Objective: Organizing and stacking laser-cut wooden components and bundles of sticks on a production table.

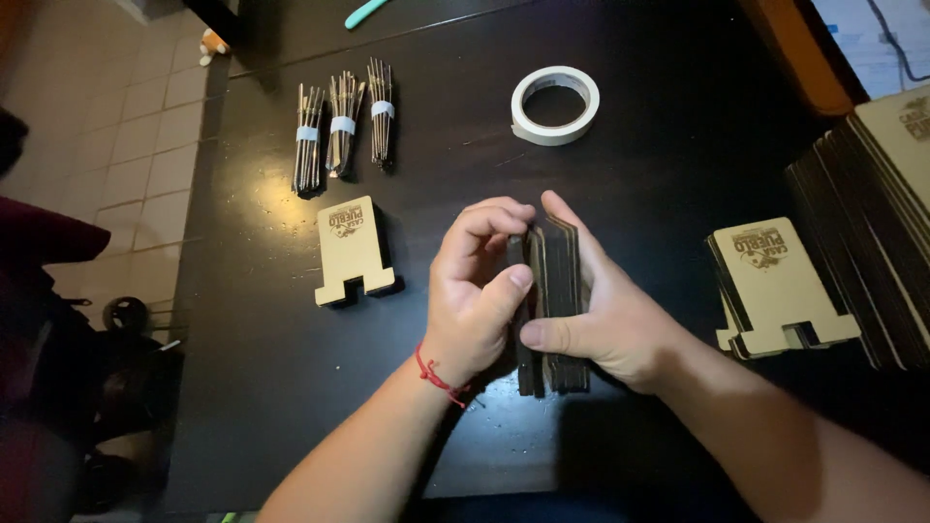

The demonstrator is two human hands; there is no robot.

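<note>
Upright, the board stack (554, 300) stands clamped between left hand (475, 295) and right hand (615, 320).

stack of thin wooden cutouts (554, 300) | dark-edged, stood on edge, pressed together | held just below the tape roll (555, 105)

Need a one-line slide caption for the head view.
Left hand and right hand squeeze an edge-on stack of flat wooden cutouts on a dark table, tape roll behind.

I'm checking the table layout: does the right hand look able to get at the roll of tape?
Probably yes: the roll of tape lies in the open beyond the right hand, nothing between, though that hand now holds the stack of boards.
</note>
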